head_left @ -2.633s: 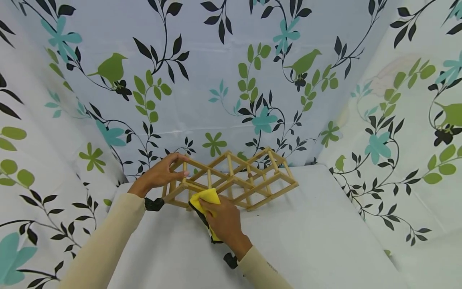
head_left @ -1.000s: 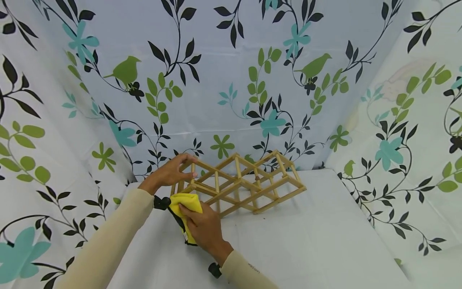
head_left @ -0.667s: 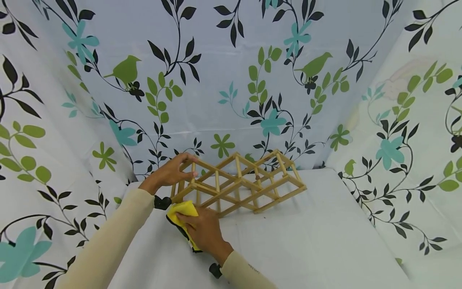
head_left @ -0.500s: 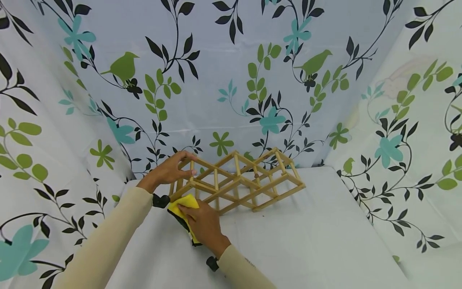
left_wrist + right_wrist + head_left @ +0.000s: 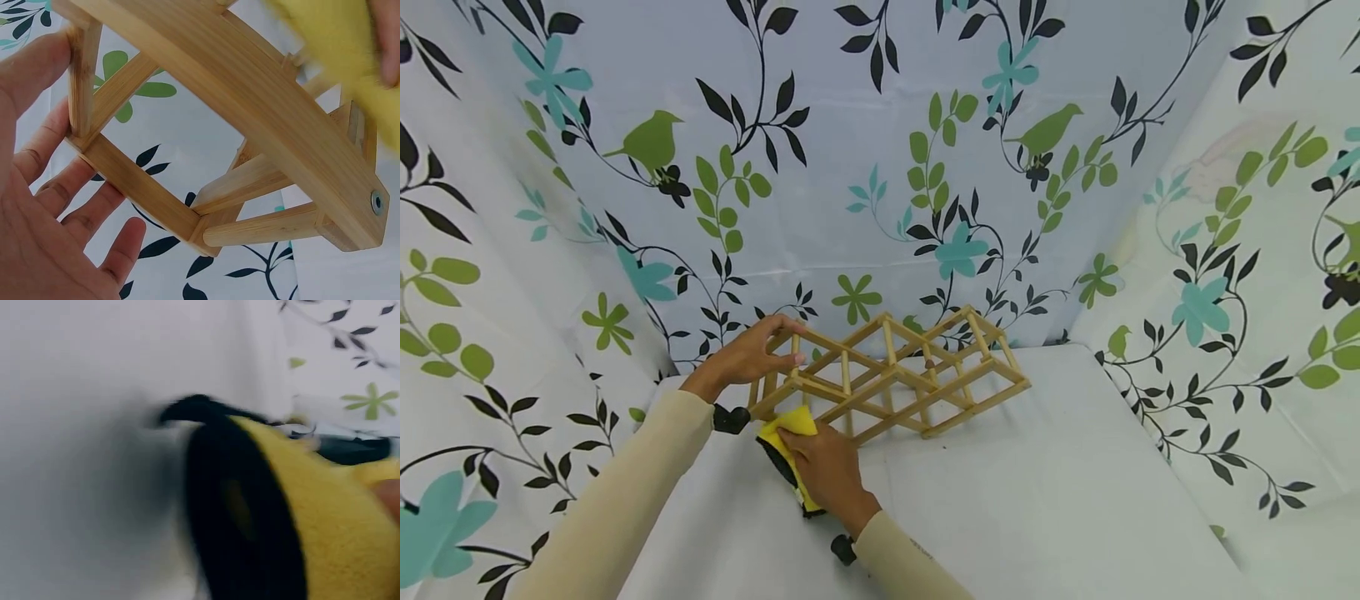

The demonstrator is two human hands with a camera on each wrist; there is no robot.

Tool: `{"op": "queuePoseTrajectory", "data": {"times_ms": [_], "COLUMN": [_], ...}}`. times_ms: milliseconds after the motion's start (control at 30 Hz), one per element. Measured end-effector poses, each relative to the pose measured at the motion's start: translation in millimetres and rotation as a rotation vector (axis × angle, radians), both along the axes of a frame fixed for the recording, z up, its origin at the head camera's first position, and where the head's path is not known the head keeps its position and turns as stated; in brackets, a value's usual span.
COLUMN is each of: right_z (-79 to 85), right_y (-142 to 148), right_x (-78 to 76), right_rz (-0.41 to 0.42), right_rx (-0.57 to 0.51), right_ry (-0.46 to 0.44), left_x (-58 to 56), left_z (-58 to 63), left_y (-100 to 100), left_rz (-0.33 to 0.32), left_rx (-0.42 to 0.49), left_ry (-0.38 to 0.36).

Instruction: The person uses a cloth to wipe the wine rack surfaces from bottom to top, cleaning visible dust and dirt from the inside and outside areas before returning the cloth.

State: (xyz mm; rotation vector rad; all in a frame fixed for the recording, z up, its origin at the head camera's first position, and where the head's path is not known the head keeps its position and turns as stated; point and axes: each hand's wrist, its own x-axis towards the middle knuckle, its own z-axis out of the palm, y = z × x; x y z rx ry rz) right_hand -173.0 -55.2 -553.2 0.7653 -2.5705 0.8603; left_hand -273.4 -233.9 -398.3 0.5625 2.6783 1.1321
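Note:
A folding lattice wine rack [image 5: 889, 342] of light wooden bars stands on the white surface. At its left end, my left hand [image 5: 745, 358] holds the frame, thumb and fingers on either side of a short upright in the left wrist view. My right hand [image 5: 831, 471] grips a folded yellow cloth [image 5: 786, 429] with black edging, at the rack's lower left front corner. Close by in the left wrist view, the cloth [image 5: 350, 56] is blurred beside a wide bar [image 5: 250, 119]. Whether it touches the wood is unclear.
The white tabletop [image 5: 1000, 500] stretches in front and to the right of the rack. A patterned curtain [image 5: 820, 192] with leaves and birds hangs right behind it and along both sides. Black wrist mounts [image 5: 844, 549] stick out from the sleeves.
My right hand has carried the cloth left and slightly down, from the rack's front bars to its lower left corner, with small shifts since. The left hand keeps its hold; the rack stays put.

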Motion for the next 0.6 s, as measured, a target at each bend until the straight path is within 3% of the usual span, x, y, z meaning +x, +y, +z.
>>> {"op": "queuePoseTrajectory", "data": {"times_ms": [100,167,267,333,400,467,600], "right_z": [-9.9,-15.9,-20.1,-21.1,-22.9,-25.6,-33.7], "right_y": [9.3,19.5,32.3,37.9,41.0,41.8,40.8], "right_x": [3.9,8.0,8.7,5.0,0.1,-3.1,-0.5], "right_rz": [-0.039,-0.032,-0.046,-0.111,-0.178,-0.193,-0.095], "right_rx": [0.033,0.033,-0.060,-0.160,-0.241,-0.236,-0.126], "right_ry": [-0.146,-0.130,0.084,0.248,0.317,0.268,0.046], "left_x": [1.0,1.4,1.4,0.8,0.5,0.5,0.8], "left_z": [2.5,2.6,3.0,3.0,2.7,2.3,1.1], "left_y": [-1.4,-0.3,0.3,0.8,0.9,1.1,1.6], "left_rz": [0.010,0.015,0.022,0.019,0.014,0.014,0.016], "left_rx": [-0.021,-0.033,-0.041,-0.041,-0.038,-0.039,-0.041], "left_ry": [-0.002,0.000,0.010,0.016,0.018,0.017,0.009]}}
